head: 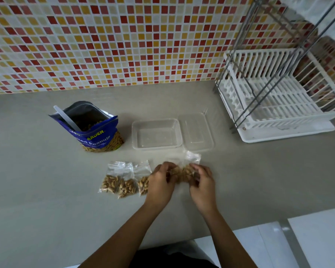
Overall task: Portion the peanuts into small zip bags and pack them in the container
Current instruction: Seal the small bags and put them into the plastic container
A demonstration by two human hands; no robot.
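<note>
A small clear zip bag (183,172) with peanuts in it lies on the counter, and both my left hand (161,180) and my right hand (202,183) grip it from either side. Three filled zip bags (124,183) lie in a row just left of my left hand. The blue peanut bag (94,128) stands open at the back left with a white spoon (66,118) sticking out. An empty clear container (156,134) sits behind my hands, its lid (197,131) lying beside it on the right.
A white dish rack (275,105) with a metal frame stands at the back right. A mosaic tile wall (114,41) runs along the back of the grey counter (46,190). The counter's front edge is near my body.
</note>
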